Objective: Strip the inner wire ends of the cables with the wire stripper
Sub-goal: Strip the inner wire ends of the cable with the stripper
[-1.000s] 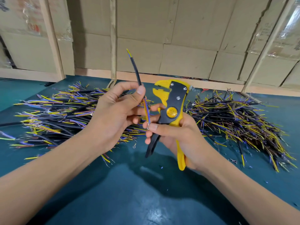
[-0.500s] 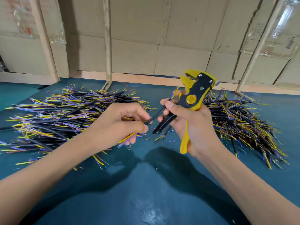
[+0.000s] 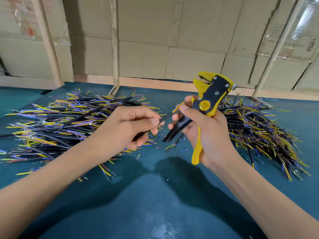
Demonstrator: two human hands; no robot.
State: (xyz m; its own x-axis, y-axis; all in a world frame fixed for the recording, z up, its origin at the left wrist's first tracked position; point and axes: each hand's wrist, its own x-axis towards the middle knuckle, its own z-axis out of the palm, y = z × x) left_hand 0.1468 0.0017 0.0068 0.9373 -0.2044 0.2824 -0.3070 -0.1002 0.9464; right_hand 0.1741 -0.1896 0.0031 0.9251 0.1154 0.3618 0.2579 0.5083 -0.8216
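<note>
My left hand [image 3: 131, 128] pinches a short black cable [image 3: 166, 116] between thumb and fingers, the cable pointing up to the right. Its yellow and blue inner wire ends [image 3: 177, 108] lie under my right thumb. My right hand [image 3: 205, 130] grips the yellow and black wire stripper [image 3: 209, 97] with its jaws up and handles spread, and its thumb and forefinger touch the wire ends. The jaws hold nothing.
A big pile of cut cables [image 3: 57, 125] lies at the left on the teal table [image 3: 155, 195], and a second pile [image 3: 262, 133] at the right. Small insulation scraps [image 3: 172, 146] dot the table between my hands. Cardboard walls [image 3: 146, 54] and wooden posts stand behind.
The cable, held upright a second ago, has swung down to near level. My right hand has moved right and up with the stripper, and its fingers now take the cable's wire ends.
</note>
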